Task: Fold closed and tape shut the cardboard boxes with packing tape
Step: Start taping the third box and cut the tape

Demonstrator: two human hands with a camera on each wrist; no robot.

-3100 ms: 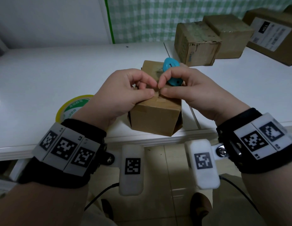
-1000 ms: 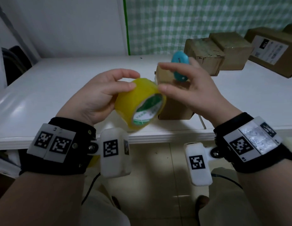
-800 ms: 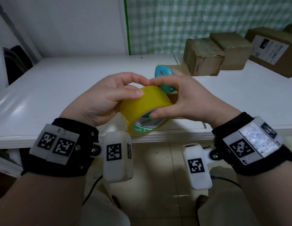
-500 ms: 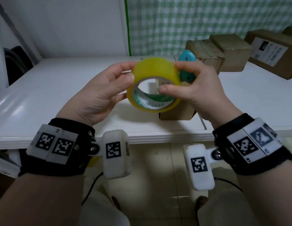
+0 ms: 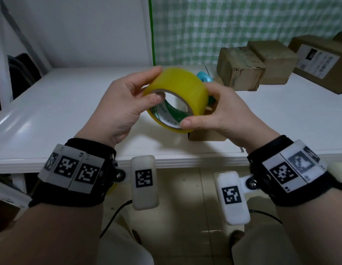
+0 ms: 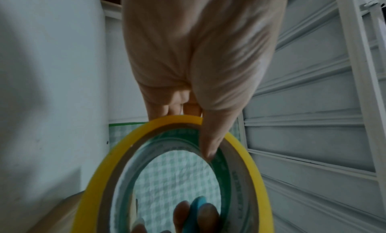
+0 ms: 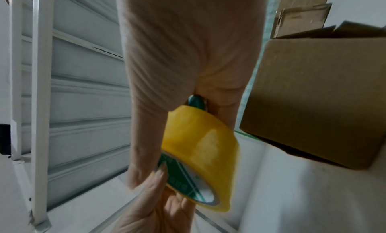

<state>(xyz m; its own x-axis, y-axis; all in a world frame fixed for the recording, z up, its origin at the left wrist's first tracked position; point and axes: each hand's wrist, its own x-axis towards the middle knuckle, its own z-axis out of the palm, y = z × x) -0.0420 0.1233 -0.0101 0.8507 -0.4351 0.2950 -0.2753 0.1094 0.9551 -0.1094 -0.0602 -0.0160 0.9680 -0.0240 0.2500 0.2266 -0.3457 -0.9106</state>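
Note:
I hold a yellow roll of packing tape (image 5: 182,87) in the air over the table's front edge with both hands. My left hand (image 5: 158,84) pinches it, thumb inside the green-printed core and forefinger on top. My right hand (image 5: 199,106) grips the other side, thumb on the lower rim, and its fingers also keep a blue cutter (image 5: 203,76) behind the roll. The small cardboard box (image 5: 206,137) stands on the table under my right hand, mostly hidden. The right wrist view shows the roll (image 7: 198,137) beside that box (image 7: 313,96). In the left wrist view the roll (image 6: 250,164) is a ring.
Three more cardboard boxes stand at the back right: a worn one (image 5: 241,69), a plain one (image 5: 273,58) and one with a white label (image 5: 319,60). The white table (image 5: 70,111) stretches left. A green checked cloth (image 5: 223,25) hangs behind. A dark chair (image 5: 23,73) stands far left.
Three seconds ago both hands pressed the small box's flaps and the roll lay on the table. My left hand lifted the roll, the right joined it, and both turned it.

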